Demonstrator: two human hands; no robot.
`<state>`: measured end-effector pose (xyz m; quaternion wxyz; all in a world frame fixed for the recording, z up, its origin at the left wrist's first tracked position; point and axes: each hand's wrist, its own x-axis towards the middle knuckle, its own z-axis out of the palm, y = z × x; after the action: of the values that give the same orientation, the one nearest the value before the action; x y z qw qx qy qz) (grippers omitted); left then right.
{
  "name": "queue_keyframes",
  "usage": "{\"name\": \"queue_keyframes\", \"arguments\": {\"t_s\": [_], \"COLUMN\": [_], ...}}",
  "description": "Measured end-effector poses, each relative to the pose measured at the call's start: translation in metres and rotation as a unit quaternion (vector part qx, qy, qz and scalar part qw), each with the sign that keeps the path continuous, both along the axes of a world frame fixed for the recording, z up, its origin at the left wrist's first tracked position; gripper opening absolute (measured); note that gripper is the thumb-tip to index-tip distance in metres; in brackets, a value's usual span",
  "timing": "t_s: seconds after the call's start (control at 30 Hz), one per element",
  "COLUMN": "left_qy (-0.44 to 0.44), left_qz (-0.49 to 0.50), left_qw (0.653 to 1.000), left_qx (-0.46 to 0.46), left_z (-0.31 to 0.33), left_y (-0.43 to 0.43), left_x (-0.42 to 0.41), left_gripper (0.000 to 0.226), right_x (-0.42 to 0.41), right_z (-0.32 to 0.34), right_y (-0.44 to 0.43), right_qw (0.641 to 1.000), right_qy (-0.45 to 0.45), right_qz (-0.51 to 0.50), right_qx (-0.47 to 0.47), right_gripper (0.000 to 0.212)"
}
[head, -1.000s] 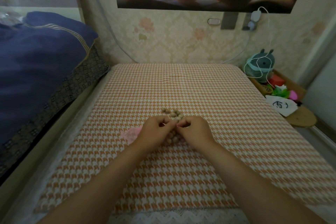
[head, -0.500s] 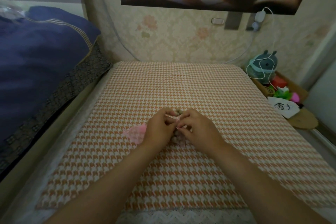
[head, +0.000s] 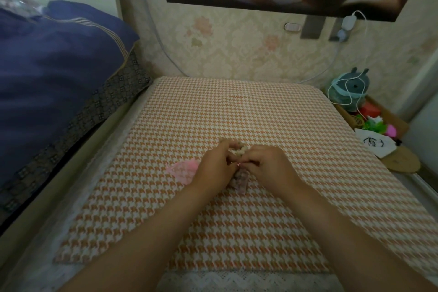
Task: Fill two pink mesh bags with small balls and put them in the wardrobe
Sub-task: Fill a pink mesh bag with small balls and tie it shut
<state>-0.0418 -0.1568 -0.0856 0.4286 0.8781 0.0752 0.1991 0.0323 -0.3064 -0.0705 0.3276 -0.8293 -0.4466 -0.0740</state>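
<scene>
Houndstooth mat: orange and white, work surface.
Left hand, right hand: side by side, fingertips pinched together on the mouth of the filled bag.
Filled pink mesh bag: lies between both hands, long axis running toward the person, mouth at the far end under the fingertips.
Empty pink mesh bag: flat, just left of the left hand, the nearer one.
Loose small balls: just beyond the fingertips.

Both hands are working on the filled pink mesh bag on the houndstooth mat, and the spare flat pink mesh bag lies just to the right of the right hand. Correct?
Not quite. The head view shows the spare flat pink mesh bag beside the left hand, not right of the right hand. Both hands do meet over the filled pink mesh bag on the houndstooth mat.
</scene>
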Motion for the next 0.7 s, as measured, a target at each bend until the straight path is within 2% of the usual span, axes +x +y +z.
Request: {"name": "queue_keyframes", "arguments": {"t_s": [0.07, 0.13, 0.23, 0.4, 0.47, 0.57, 0.7], "left_qy": [-0.006, -0.011, -0.009, -0.048, -0.071, -0.096, -0.074], "left_qz": [0.011, 0.014, 0.025, 0.022, 0.015, 0.005, -0.019], "left_qw": [1.0, 0.999, 0.997, 0.986, 0.976, 0.965, 0.963], "left_qx": [0.017, 0.033, 0.074, 0.16, 0.205, 0.243, 0.258], "left_z": [0.0, 0.001, 0.002, -0.001, -0.005, -0.012, -0.018], "left_y": [-0.001, -0.003, -0.007, -0.016, -0.017, -0.017, -0.013], "left_x": [-0.001, -0.001, -0.001, -0.003, -0.005, -0.002, 0.001], "left_gripper": [0.026, 0.02, 0.021, 0.02, 0.023, 0.021, 0.028], "right_x": [-0.005, -0.009, -0.009, -0.013, -0.012, -0.008, -0.006], "right_z": [0.001, 0.004, 0.005, 0.011, 0.013, 0.014, 0.015], "right_y": [0.003, 0.006, 0.009, 0.013, 0.014, 0.012, 0.008], "right_qw": [0.991, 0.957, 0.92, 0.827, 0.806, 0.794, 0.782], "right_qy": [0.112, 0.249, 0.337, 0.515, 0.553, 0.572, 0.596], "right_qz": [-0.044, -0.091, -0.153, -0.179, -0.176, -0.185, -0.174], "right_qx": [0.057, 0.118, 0.129, 0.14, 0.115, 0.087, 0.06], "right_gripper": [0.012, 0.015, 0.013, 0.019, 0.021, 0.02, 0.024]}}
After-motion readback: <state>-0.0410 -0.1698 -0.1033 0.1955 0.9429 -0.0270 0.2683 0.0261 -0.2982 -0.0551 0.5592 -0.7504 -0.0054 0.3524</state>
